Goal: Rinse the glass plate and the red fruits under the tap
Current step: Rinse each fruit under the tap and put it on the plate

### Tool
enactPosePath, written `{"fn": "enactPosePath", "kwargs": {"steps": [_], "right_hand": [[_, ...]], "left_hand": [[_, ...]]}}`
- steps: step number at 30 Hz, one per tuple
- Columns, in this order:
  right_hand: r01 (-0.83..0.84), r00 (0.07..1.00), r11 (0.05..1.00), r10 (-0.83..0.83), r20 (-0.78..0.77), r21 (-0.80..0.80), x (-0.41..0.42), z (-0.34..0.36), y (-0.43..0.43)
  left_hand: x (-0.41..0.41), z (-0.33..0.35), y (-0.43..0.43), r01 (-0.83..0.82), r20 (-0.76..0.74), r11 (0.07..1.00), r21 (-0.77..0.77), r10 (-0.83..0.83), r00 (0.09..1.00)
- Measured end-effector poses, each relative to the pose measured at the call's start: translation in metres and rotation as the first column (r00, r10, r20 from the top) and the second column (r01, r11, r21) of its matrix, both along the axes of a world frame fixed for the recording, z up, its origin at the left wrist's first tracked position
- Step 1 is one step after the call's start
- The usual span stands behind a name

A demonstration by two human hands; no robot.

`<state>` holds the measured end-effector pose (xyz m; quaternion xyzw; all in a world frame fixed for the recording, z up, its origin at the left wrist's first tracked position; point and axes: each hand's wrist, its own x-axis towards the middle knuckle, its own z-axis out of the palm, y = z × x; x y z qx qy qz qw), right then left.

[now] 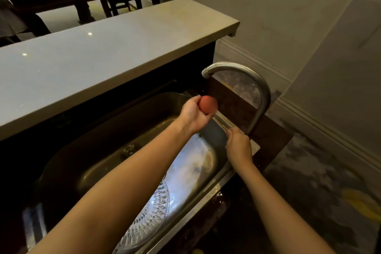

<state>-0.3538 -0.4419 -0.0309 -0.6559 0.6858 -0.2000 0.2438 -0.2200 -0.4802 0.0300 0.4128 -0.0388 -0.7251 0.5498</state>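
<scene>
One red fruit (208, 104), round and smooth, kind not identifiable, is held up over the far right corner of the sink (208, 195), just under the spout of the steel gooseneck tap (260, 90).

Item 1, left hand (192, 114): palm up, fingers and thumb curled round the near side of the fruit, cupping it; the far side stands clear of the fingers.

Item 2, right hand (239, 146): fingers curled at the foot of the tap, near the sink's right rim. What it has hold of, a lever or a valve, is hidden by the hand itself; cannot tell.

Item 3, cut-glass plate (153, 210): lies in the near end of the sink basin, partly under the left forearm, well below and nearer than the fruit, touched by neither hand.

Item 4, grey countertop (99, 51): runs behind the sink.

Status: no stream of water shows at the spout. The fruit is in position but its rinse appears not yet running, judging by the right hand's place at the tap. No other red fruits are in view. Whether the plate is already rinsed cannot be told; bright glare on it may be wetness.
</scene>
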Motion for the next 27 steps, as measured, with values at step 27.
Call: {"fn": "enactPosePath", "kwargs": {"steps": [27], "right_hand": [[-0.118, 0.884, 0.991, 0.075, 0.461, 0.065, 0.036, 0.069, -0.057]], "left_hand": [[-0.013, 0.009, -0.021, 0.207, 0.497, 0.975, -0.083, -0.139, 0.857]]}}
